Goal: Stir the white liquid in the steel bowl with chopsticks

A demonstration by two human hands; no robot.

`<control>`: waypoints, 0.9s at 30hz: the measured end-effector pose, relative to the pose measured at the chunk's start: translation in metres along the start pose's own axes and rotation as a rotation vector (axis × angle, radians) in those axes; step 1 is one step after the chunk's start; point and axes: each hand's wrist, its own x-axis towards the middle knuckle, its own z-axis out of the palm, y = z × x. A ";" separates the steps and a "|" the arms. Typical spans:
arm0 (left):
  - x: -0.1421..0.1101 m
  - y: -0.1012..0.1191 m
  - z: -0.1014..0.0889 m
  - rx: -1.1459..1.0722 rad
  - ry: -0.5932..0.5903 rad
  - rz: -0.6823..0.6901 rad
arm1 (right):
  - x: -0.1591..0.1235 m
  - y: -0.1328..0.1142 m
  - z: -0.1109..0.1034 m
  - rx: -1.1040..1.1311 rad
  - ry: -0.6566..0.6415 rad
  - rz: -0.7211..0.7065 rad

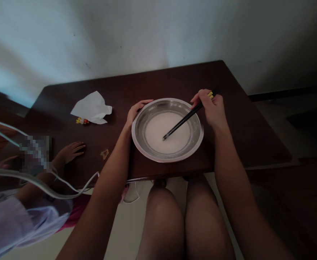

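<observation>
Desk (158, 83) dark, across mid-frame; metal bowl (139, 133) on it at centre, near the front edge; pale liquid (157, 124) within, fairly shallow; bowl likely stiff, weighted by its contents, rim perhaps slick if wet; best held by opposite sides, kept level against slopping. Paper (89, 106) upper left, thin, easily creased. Left hand (134, 111) at the bowl's left side, fingers extended along the rim; right hand (212, 108) right of centre, fingers pinching black chopsticks (184, 119) near their upper ends; these look light and rigid, tips in the liquid; small toy (82, 121) beside the paper.
</observation>
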 end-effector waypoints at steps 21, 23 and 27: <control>0.003 -0.002 -0.001 -0.043 -0.008 -0.023 | 0.001 0.000 -0.002 0.018 0.019 0.003; 0.002 -0.001 0.000 -0.057 0.004 -0.025 | 0.001 -0.001 -0.001 0.012 0.031 -0.017; -0.001 0.002 0.002 -0.086 0.033 -0.047 | 0.002 0.002 -0.004 0.016 0.173 -0.030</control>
